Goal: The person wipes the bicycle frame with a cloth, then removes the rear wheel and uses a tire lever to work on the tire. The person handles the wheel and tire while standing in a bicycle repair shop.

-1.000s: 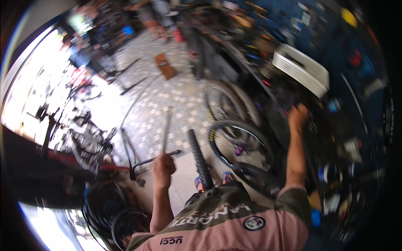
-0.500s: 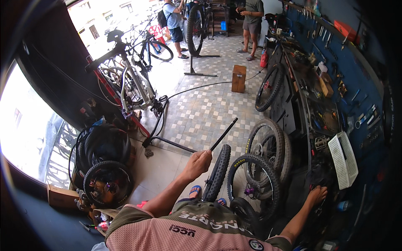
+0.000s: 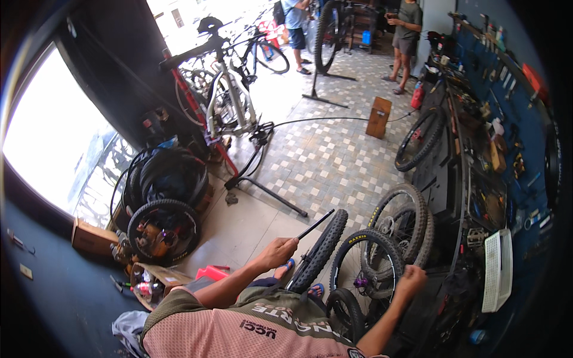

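I'm pointing a slim black rod toward two o'clock, left hand grasping it; right hand curled, contents unclear.

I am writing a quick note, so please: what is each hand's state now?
Left hand: closed, holding a thin black rod.
Right hand: curled closed; whether it holds anything cannot be told.

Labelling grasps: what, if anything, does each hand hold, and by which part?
The left hand grips a thin, straight black rod by its near end. The right hand is curled; whether it holds anything cannot be told.
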The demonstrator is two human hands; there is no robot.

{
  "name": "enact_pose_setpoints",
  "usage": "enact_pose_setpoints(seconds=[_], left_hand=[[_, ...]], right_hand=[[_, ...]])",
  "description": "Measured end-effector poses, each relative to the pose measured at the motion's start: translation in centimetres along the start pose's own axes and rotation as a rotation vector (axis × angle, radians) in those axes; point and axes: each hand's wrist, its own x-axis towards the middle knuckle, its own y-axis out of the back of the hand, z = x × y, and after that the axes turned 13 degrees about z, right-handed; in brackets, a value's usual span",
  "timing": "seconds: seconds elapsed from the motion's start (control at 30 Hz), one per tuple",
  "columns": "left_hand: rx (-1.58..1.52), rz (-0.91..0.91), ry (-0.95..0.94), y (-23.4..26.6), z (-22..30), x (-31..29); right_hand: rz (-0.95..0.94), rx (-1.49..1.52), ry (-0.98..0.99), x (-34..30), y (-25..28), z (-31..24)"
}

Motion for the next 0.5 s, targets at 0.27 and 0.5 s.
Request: enact_pose_setpoints(seconds=[0.27, 0.5], left_hand=[[-0.208, 0.107, 0.208, 6.4, -4.9, -0.1], [-0.435, 0.09, 0.319, 15.9, -10.2, -0.3]], right_hand=[[-0.761, 0.35, -0.646, -19.1, -18.6, -12.9], [-0.916, 0.866, -1.421, -23.5, -20.9, -24.1]])
